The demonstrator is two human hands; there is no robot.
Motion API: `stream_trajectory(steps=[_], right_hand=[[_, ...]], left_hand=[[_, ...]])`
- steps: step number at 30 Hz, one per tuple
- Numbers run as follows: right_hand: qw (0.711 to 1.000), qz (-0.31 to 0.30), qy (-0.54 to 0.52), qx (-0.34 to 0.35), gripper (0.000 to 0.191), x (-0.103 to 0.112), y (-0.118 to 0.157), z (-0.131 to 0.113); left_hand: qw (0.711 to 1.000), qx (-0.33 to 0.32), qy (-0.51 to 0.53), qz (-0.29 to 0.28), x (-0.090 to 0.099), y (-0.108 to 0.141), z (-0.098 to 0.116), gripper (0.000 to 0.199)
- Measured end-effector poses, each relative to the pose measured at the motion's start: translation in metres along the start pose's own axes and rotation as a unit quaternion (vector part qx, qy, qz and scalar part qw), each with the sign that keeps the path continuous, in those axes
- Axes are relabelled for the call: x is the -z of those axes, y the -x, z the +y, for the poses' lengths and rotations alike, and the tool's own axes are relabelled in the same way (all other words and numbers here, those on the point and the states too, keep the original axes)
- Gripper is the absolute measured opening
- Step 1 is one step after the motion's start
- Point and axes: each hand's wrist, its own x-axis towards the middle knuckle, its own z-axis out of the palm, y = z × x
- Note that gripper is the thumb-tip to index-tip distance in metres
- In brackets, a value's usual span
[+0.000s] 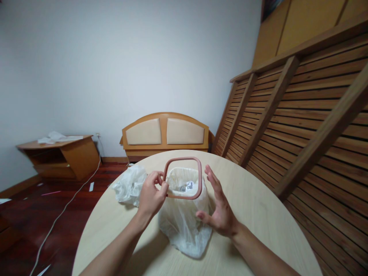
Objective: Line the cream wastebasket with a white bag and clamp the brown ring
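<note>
A bin lined with a translucent white bag stands on the round pale table, the bag draped over its outside. Crumpled paper shows inside it. My left hand pinches the left side of a brown rounded-square ring, which is over the bin's mouth. On the right, my right hand is open beside the ring and bag, fingers spread and thumb apart; whether the thumb touches the bag cannot be told. Another crumpled white plastic bag lies left of my left hand.
A wooden headboard is behind the table. Slatted wooden panels lean along the right. At the left are a low wooden cabinet with white items on top, a cable and scraps on the dark red floor.
</note>
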Motion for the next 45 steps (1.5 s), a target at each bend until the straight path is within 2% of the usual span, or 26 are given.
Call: stream_trajectory(steps=[4,10,15,19,25,33,36,45], right_hand=[[1.000,-0.012,0.028,0.003,0.084,0.002,-0.001,0.005],[0.999,0.019,0.038,-0.005,0.078,-0.001,0.000,0.017],[0.998,0.034,0.038,-0.044,0.080,-0.004,0.002,0.021],[0.996,0.047,0.029,-0.071,0.079,-0.005,0.004,0.024],[0.991,0.069,0.048,-0.100,0.073,-0.007,0.005,0.025],[0.987,0.086,0.039,-0.127,0.062,-0.015,0.007,0.025],[0.985,0.089,0.025,-0.142,0.062,-0.017,0.008,0.024],[0.977,0.046,-0.067,-0.196,0.059,-0.019,0.009,0.021]], left_hand=[[0.999,-0.034,-0.019,-0.014,0.001,0.002,0.005,0.013],[0.997,-0.060,0.026,-0.030,0.001,0.003,0.003,0.019],[0.997,-0.072,0.016,-0.022,-0.001,0.003,-0.003,0.024],[0.997,-0.061,0.021,-0.030,-0.003,0.004,-0.005,0.027],[0.997,-0.008,0.043,-0.056,-0.008,0.003,-0.009,0.033],[0.990,0.051,0.116,-0.056,-0.014,0.003,-0.017,0.031],[0.991,0.047,0.117,-0.052,-0.014,0.002,-0.018,0.034],[0.979,-0.004,0.158,-0.129,-0.011,0.003,-0.017,0.051]])
